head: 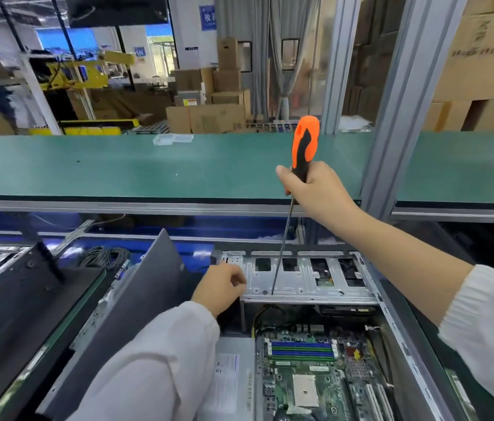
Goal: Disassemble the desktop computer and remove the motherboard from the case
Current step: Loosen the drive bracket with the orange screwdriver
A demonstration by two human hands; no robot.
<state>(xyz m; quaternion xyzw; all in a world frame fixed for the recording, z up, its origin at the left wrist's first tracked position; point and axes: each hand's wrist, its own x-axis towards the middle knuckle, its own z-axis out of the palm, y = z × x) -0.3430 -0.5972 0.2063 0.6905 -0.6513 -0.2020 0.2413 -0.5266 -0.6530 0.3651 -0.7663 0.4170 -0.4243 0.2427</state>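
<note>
Orange-handled screwdriver (303,153) gripped in right hand (315,192), tip on drive cage (306,284) beside loosely curled left hand (220,288).

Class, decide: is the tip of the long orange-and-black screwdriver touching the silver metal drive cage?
Touching. The head view shows the orange-and-black screwdriver, gripped by the right hand, with its tip meeting the silver metal drive cage, no gap visible.

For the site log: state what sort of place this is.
Probably a factory or warehouse assembly line: a long green conveyor belt on aluminium framing, stacked cardboard boxes behind, and an opened computer case at the workstation.
</note>
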